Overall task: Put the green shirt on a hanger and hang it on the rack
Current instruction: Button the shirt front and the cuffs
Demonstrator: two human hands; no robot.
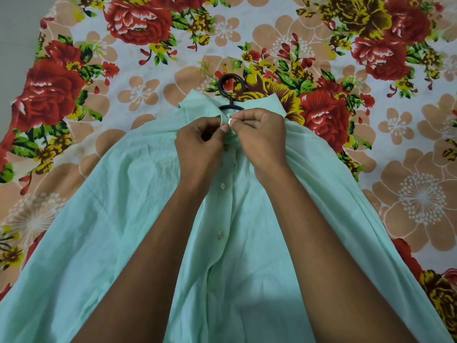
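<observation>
At the collar, on the floral bedsheet point(371, 169) | our left hand point(197, 147) and right hand point(262, 137) pinch the green shirt point(123, 206) placket, fastening its top button | hanger point(228, 92) already inside | next we lift by the hook toward the rack, unseen.

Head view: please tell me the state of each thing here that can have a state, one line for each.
Shirt: lies spread face up on the sheet, hanger inside, collar area being fastened.
Hanger: lies flat, hook sticking out past the collar, the rest hidden under the shirt.
Lower buttons: look fastened.
Left hand: pinches the placket at the collar.
Right hand: pinches the top button area.
Sheet: spread flat under the shirt.
</observation>
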